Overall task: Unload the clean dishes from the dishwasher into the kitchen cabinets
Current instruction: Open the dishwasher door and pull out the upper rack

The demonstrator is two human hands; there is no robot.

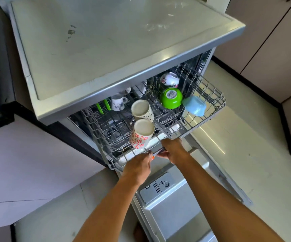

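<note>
kitchen floor (246, 137) | both hands' fingers grip upper rack (211, 102) front | rack rear hidden under dishwasher top (106, 41)

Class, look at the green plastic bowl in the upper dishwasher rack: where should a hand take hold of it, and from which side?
Probably best from above. The green plastic bowl lies upside down, its stickered base facing up and its rim down in the wire upper rack, so spread fingers over the domed outside and lift. A pale blue bowl crowds its right side; approach from the left or front.

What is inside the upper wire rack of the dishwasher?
Upper wire rack: two upturned patterned cups, green bowl, blue bowl, floral bowl, white mug. The countertop hides its rear.
</note>
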